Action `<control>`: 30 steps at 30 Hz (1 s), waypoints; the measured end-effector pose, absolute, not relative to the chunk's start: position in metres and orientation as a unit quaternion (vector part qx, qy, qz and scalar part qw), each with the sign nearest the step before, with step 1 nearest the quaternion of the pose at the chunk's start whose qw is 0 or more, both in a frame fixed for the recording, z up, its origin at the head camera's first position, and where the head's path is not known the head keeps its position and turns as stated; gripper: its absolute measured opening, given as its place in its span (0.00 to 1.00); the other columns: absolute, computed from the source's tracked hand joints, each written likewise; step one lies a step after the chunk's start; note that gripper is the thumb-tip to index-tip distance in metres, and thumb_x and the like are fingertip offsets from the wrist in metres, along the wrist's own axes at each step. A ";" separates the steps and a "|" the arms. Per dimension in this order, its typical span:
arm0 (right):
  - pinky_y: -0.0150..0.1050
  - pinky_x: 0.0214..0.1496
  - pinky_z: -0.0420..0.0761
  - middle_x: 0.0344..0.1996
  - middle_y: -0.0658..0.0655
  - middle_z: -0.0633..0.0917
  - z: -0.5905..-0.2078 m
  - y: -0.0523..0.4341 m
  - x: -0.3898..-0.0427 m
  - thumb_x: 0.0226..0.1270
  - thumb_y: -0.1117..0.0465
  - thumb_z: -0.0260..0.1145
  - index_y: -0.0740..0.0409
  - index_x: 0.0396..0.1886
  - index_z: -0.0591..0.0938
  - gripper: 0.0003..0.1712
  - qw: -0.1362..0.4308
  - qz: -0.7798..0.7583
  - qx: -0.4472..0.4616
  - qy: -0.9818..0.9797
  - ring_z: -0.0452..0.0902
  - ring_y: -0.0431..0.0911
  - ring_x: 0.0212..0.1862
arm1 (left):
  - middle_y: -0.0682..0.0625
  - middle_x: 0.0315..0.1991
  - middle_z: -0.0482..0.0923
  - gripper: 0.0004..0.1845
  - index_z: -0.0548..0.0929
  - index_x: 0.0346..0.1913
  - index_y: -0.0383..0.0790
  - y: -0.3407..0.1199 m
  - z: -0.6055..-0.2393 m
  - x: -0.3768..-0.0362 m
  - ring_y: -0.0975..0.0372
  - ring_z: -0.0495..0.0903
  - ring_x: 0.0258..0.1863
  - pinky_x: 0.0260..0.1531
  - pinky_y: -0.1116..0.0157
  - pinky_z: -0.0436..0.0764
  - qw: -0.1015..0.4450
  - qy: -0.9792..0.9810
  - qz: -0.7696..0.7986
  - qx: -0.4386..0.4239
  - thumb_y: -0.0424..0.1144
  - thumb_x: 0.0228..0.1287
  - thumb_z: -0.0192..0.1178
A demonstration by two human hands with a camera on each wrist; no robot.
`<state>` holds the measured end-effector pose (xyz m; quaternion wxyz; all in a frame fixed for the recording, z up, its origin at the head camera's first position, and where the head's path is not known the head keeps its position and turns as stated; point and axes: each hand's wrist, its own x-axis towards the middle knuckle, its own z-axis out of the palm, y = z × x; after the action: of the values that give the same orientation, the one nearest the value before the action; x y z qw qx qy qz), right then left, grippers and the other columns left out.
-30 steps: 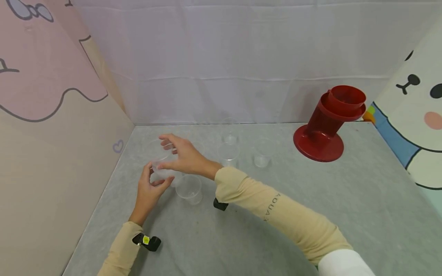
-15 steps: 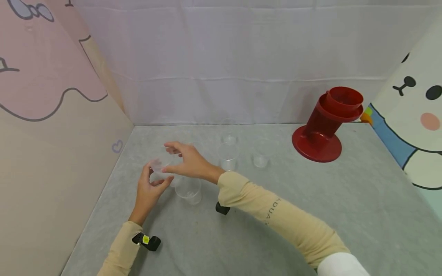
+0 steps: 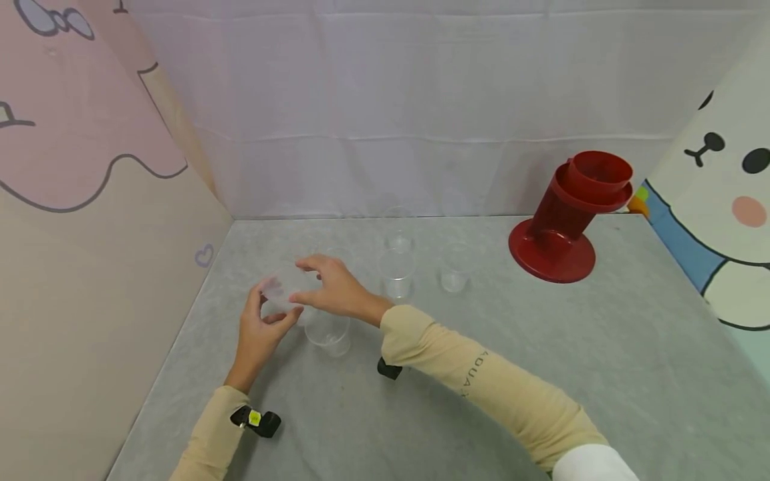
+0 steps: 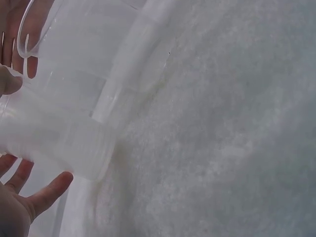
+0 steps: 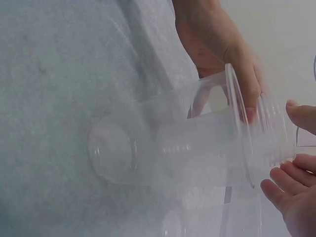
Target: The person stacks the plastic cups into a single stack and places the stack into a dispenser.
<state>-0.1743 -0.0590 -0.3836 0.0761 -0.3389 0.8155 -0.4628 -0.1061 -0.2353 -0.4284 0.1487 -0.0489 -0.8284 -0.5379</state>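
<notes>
My left hand (image 3: 261,334) holds a stack of clear plastic cups (image 3: 279,290) near the table's left side, thumb on the near side. The ridged, layered rims of this stack (image 5: 274,131) show in the right wrist view, and its body (image 4: 54,133) crosses the left wrist view. My right hand (image 3: 339,287) hovers at the top of the stack, thumb and fingers spread apart, fingertips (image 5: 297,159) right at the rims. A single clear cup (image 3: 329,331) stands just in front of the stack and overlaps it in the right wrist view.
Several clear cups (image 3: 454,274) stand on the grey table (image 3: 481,401) to the right of the stack. A red tube-shaped stand (image 3: 556,244) with a round base leans at the back right, a red cup (image 3: 600,172) in its top. White cloth (image 3: 385,113) hangs behind.
My right hand has moved right and slightly toward me, from the far-left side of the stack to its rim. My left hand has stayed in place with the stack.
</notes>
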 end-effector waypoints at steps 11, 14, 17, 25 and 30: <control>0.29 0.55 0.73 0.59 0.55 0.75 -0.387 -0.059 -0.173 0.61 0.53 0.69 0.60 0.64 0.71 0.33 0.071 -0.439 -0.330 0.833 0.70 0.45 0.59 | 0.42 0.63 0.65 0.39 0.62 0.67 0.35 -0.234 -0.434 -0.108 0.53 0.68 0.57 0.40 0.68 0.81 0.146 -0.820 -0.553 -0.026 0.31 0.53 0.69; 0.30 0.54 0.73 0.59 0.55 0.75 -0.385 -0.057 -0.172 0.62 0.53 0.68 0.60 0.63 0.71 0.32 0.070 -0.430 -0.331 0.837 0.70 0.46 0.58 | 0.45 0.62 0.65 0.39 0.63 0.66 0.38 -0.238 -0.442 -0.113 0.57 0.69 0.56 0.43 0.65 0.81 0.148 -0.821 -0.551 -0.021 0.33 0.52 0.71; 0.31 0.54 0.74 0.59 0.54 0.75 -0.382 -0.053 -0.170 0.62 0.52 0.69 0.59 0.63 0.72 0.33 0.073 -0.431 -0.324 0.839 0.70 0.46 0.58 | 0.44 0.62 0.65 0.39 0.63 0.66 0.35 -0.235 -0.438 -0.112 0.56 0.69 0.56 0.43 0.64 0.81 0.142 -0.822 -0.551 -0.014 0.33 0.52 0.71; 0.38 0.55 0.76 0.59 0.54 0.75 -0.374 -0.036 -0.167 0.60 0.53 0.70 0.57 0.63 0.72 0.33 0.075 -0.454 -0.329 0.825 0.71 0.48 0.59 | 0.45 0.63 0.65 0.38 0.64 0.66 0.33 -0.227 -0.421 -0.105 0.58 0.69 0.56 0.41 0.64 0.81 0.131 -0.833 -0.537 0.004 0.32 0.53 0.70; 0.37 0.54 0.76 0.58 0.53 0.75 -0.371 -0.026 -0.165 0.59 0.53 0.70 0.56 0.62 0.72 0.32 0.072 -0.463 -0.339 0.816 0.71 0.45 0.58 | 0.46 0.63 0.66 0.38 0.65 0.65 0.33 -0.228 -0.423 -0.105 0.59 0.69 0.55 0.41 0.62 0.82 0.142 -0.829 -0.541 -0.003 0.32 0.52 0.71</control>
<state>-0.1650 -0.0261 -0.3710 0.0724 -0.3388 0.8158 -0.4632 -0.1054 -0.2282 -0.4226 0.1418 -0.0029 -0.8290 -0.5410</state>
